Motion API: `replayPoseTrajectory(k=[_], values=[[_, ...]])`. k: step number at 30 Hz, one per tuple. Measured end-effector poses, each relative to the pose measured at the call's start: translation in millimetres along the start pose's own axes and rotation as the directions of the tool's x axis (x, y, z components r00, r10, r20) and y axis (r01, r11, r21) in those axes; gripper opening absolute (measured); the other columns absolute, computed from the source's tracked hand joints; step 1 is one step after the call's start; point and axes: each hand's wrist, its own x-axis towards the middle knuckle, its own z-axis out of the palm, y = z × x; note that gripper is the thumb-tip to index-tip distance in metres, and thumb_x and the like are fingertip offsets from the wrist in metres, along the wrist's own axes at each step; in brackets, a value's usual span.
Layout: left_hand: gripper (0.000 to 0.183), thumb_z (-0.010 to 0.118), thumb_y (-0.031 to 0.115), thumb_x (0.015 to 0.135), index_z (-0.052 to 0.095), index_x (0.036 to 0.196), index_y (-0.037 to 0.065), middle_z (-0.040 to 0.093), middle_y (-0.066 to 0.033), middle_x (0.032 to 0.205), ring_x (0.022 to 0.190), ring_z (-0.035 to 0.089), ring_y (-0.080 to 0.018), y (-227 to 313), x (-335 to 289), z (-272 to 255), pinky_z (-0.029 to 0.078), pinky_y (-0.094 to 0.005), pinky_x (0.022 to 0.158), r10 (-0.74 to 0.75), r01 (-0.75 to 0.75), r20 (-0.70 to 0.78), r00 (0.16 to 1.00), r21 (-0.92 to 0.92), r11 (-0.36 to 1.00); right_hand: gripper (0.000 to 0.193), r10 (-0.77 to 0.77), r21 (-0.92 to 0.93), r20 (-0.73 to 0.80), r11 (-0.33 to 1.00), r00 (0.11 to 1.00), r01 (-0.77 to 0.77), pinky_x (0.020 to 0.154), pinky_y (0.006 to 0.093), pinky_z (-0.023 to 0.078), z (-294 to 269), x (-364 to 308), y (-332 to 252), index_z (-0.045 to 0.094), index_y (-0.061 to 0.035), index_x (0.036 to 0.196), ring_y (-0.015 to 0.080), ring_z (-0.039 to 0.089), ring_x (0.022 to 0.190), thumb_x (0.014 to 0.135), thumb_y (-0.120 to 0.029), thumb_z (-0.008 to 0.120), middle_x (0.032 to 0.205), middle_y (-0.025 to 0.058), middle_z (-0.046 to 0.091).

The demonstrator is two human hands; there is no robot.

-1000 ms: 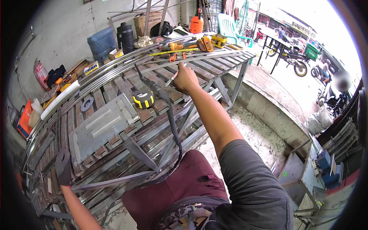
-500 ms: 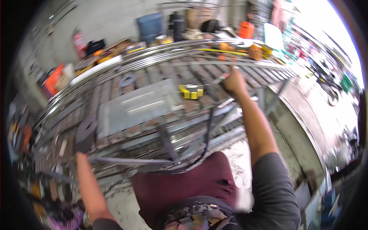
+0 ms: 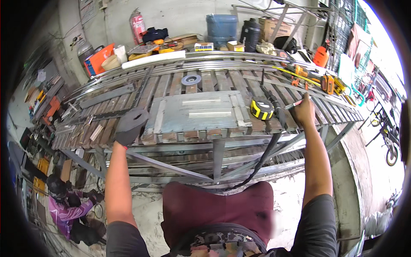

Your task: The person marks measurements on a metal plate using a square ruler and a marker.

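Note:
My left hand (image 3: 126,133), in a dark glove, is at the left corner of a grey metal plate (image 3: 171,124) on the slatted table. It holds a flat grey disc-like piece (image 3: 133,117) with a dark slot near its middle; the fingers are mostly hidden. Two pale strips (image 3: 209,114) lie across the plate. To its right stands a yellow and black tape measure (image 3: 262,109), beside a dark torch-like handle with a cable (image 3: 276,103). My bare right hand (image 3: 305,112) is closed round a slim pale, red-marked pen-like stick (image 3: 293,104), pointing left over the slats.
Long shiny tubes (image 3: 171,66) run along the table's back, near an abrasive disc (image 3: 191,80). An orange power tool (image 3: 327,84) lies at the right. A black steel square (image 3: 139,92) lies left of the plate. A co-worker (image 3: 70,205) crouches at the lower left.
The view has swung left and steadied, so the table sits further right in the picture and the co-worker shows more fully. Both hands keep roughly their places, the right still holding the pen-like stick.

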Motion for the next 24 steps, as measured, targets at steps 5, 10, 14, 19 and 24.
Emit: replayPoseTrajectory(k=[5,10,14,19,24], values=[[0.036,0.066,0.034,0.100,0.077,0.111,0.002,0.074,-0.0167,0.115,0.108,0.070,-0.0333,-12.0,0.6,3.2,0.053,-0.0387,0.096,0.050,-0.050,-0.038,0.998,0.023,0.999,0.031,-0.001,0.001,-0.021,1.000,1.000,0.001,0.092,0.0596,0.050,3.1,0.5,-0.3,0.057,0.0000,0.113,0.0542,0.065,0.109,0.084,-0.011,0.061,0.109,0.0349,0.070],[0.037,0.066,0.036,0.100,0.077,0.114,0.003,0.074,-0.0187,0.121,0.113,0.069,-0.0369,-20.6,-2.7,3.2,0.052,-0.0404,0.098,0.093,-0.090,-0.059,0.994,0.061,0.994,0.028,-0.023,0.007,-0.024,1.000,0.999,0.023,0.092,0.0608,0.049,7.6,0.6,0.8,0.056,0.0001,0.114,0.0544,0.064,0.109,0.087,-0.009,0.058,0.111,0.0361,0.069],[0.038,0.066,0.037,0.100,0.077,0.115,0.004,0.073,-0.0199,0.125,0.117,0.068,-0.0374,-13.5,-1.6,4.1,0.052,-0.0406,0.101,0.027,-0.026,-0.061,0.998,0.013,1.000,0.029,-0.010,0.014,-0.028,1.000,1.000,0.011,0.092,0.0611,0.049,5.0,-0.6,2.2,0.056,-0.0001,0.115,0.0544,0.064,0.109,0.087,-0.010,0.058,0.111,0.0360,0.068],[0.040,0.067,0.039,0.099,0.076,0.116,0.003,0.072,-0.0197,0.125,0.117,0.068,-0.0369,-21.4,-2.3,4.6,0.052,-0.0407,0.101,0.039,-0.037,-0.062,0.997,0.033,0.999,0.029,-0.039,0.014,-0.033,0.999,0.999,0.040,0.091,0.0610,0.049,7.7,2.5,4.1,0.056,0.0002,0.114,0.0542,0.065,0.108,0.087,-0.010,0.060,0.110,0.0357,0.069],[0.039,0.066,0.037,0.100,0.076,0.111,0.001,0.073,-0.0185,0.115,0.108,0.069,-0.0358,-6.5,-2.4,2.9,0.052,-0.0415,0.095,0.036,-0.035,-0.067,0.997,0.024,0.999,0.029,-0.037,0.006,-0.045,0.999,0.998,0.037,0.090,0.0608,0.049,9.7,2.9,8.1,0.056,0.0001,0.113,0.0542,0.065,0.107,0.086,-0.011,0.060,0.108,0.0353,0.069]])
